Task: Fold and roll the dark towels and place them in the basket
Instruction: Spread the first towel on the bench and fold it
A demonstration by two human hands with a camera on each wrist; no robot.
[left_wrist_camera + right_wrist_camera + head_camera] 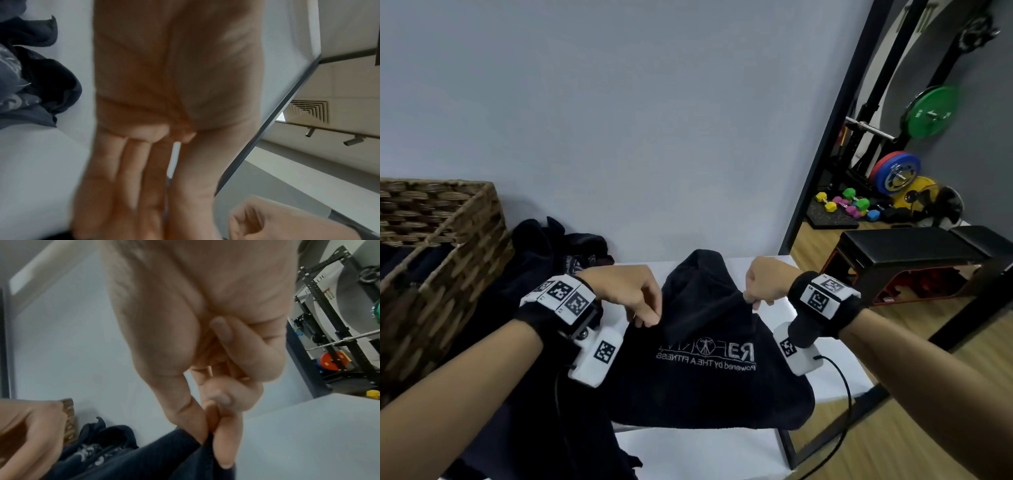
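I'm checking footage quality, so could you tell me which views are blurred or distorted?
Head view: mostly sharp, the towel logo legible, wide-angle bending at the edges. Left wrist view: left hand heavily motion-blurred. Right wrist view: softer blur, yet the right hand visibly pinches the towel.

My left hand [164, 97] shows blurred in its wrist view, fingertips cut off at the bottom edge. The basket [441, 240] runs off the frame's left side, its contents too dark to tell.
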